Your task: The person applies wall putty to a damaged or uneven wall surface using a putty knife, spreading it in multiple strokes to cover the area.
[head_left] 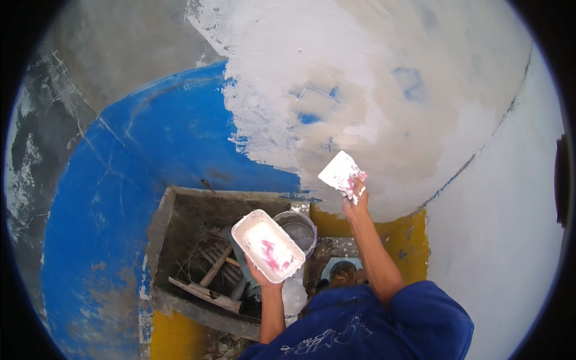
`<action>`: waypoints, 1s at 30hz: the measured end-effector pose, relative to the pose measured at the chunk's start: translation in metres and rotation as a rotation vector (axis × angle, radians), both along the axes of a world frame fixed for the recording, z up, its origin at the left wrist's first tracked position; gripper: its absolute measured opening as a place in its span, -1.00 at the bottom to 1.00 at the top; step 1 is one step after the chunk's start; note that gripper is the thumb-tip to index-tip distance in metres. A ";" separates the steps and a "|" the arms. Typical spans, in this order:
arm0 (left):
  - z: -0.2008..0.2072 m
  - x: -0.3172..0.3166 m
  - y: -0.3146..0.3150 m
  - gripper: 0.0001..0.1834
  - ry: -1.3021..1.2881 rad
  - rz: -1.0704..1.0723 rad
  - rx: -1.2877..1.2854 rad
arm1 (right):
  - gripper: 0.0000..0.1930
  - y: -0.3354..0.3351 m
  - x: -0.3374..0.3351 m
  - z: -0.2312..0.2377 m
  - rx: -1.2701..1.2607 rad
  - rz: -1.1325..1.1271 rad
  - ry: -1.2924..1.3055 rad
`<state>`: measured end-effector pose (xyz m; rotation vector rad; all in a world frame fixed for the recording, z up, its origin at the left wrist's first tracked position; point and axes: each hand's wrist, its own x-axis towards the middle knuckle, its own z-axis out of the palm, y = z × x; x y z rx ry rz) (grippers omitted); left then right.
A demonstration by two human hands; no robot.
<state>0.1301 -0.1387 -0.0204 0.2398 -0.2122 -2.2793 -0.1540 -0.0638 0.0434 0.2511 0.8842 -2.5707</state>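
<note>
My left hand (263,279) is closed on a shallow rectangular white tray (282,233), gripping it from below. White putty (259,235) smeared with pink lies inside the tray. Farther up and to the right, my right hand (357,204) grips a wide putty knife (339,171), its blade coated in white putty with pink marks. Putty also clings to the right fingers. The knife is in front of the wall (384,138), where a pale skim coat covers part of the blue paint; whether it touches the wall I cannot tell.
A concrete trough (161,231) below left holds wood pieces (216,267) and twigs. Behind the tray stands a round grey bucket (314,234). Blue-painted wall (120,174) extends left. A pale side wall (498,240) meets the coated one at a dark cracked corner on the right.
</note>
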 end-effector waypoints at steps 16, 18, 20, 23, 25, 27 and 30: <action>0.018 -0.004 0.005 -0.35 0.027 -0.032 0.028 | -0.81 -0.056 0.030 0.063 -0.115 0.049 0.032; 0.020 -0.002 0.006 -0.32 -0.007 -0.002 0.041 | -0.85 -0.061 0.048 0.088 -0.110 0.068 0.000; 0.019 -0.003 0.004 -0.35 0.023 -0.023 0.064 | -0.84 -0.073 0.049 0.099 -0.154 0.029 -0.065; 0.020 -0.003 0.007 -0.37 0.038 -0.025 0.069 | -0.82 -0.079 0.050 0.105 -0.158 0.029 0.033; 0.020 -0.002 0.008 -0.37 0.024 0.003 0.056 | -0.80 -0.080 0.054 0.110 -0.116 0.051 0.120; 0.019 -0.001 0.008 -0.36 -0.035 0.019 0.040 | -0.77 -0.085 0.051 0.115 -0.072 0.093 0.036; 0.015 -0.001 0.006 -0.36 -0.017 0.049 0.058 | -0.76 -0.093 0.022 0.091 -0.073 0.125 0.097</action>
